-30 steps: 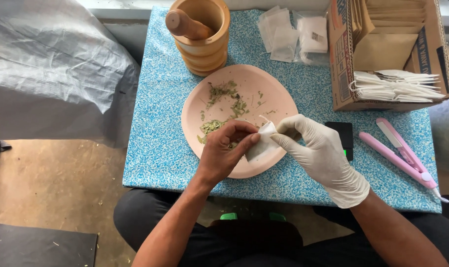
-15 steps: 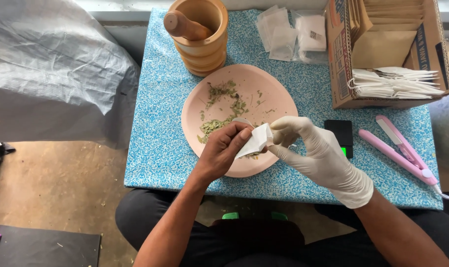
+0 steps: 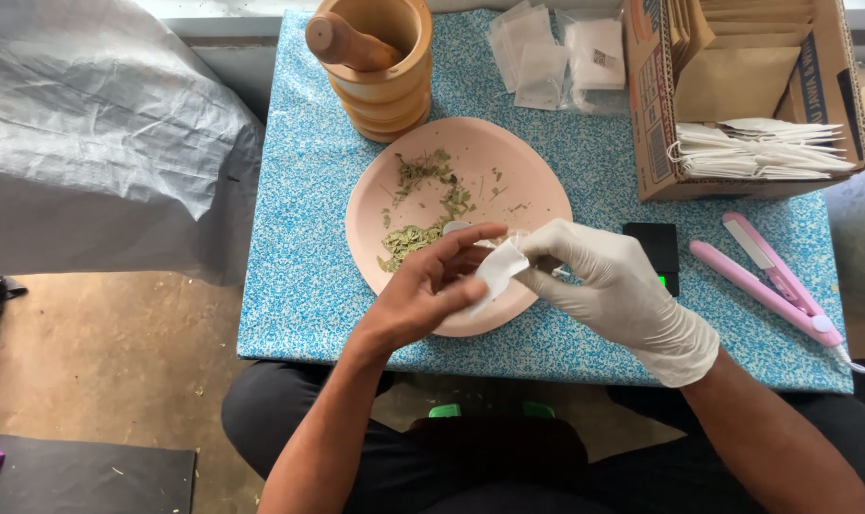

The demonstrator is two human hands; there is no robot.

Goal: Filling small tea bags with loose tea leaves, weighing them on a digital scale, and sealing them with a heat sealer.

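We hold a small white pouch (image 3: 497, 271) between both hands, just above the near edge of the pink plate (image 3: 537, 181). Our bare left hand (image 3: 423, 295) comes at it from the plate's near-left side, and our gloved right hand (image 3: 615, 286) from the near-right. The pouch lies between them, tilted, with its long axis running from low on the left up toward the right.

The left fingers (image 3: 466, 249) are curled narrow around the pouch's lower left part, the thumb hidden behind it. The right fingers (image 3: 537, 249) are closed on its upper right corner. A small pale rounded piece (image 3: 454, 227) shows just above the left fingertips; we cannot tell what it is.

The dried green leaf (image 3: 423, 205) lies on the far-left half of the plate, up and to the left of the pouch, and the left hand is nearer to it than the right.

Beyond the plate stands a wooden mortar (image 3: 385, 76) with a pestle (image 3: 342, 43) leaning in it. To the plate's right, on the blue bench (image 3: 299, 238), sit a black scale (image 3: 653, 249) and a pink sealer (image 3: 770, 286). Far right of the plate is a cardboard box (image 3: 661, 124), and empty pouches (image 3: 547, 52) lie beyond the plate beside it.
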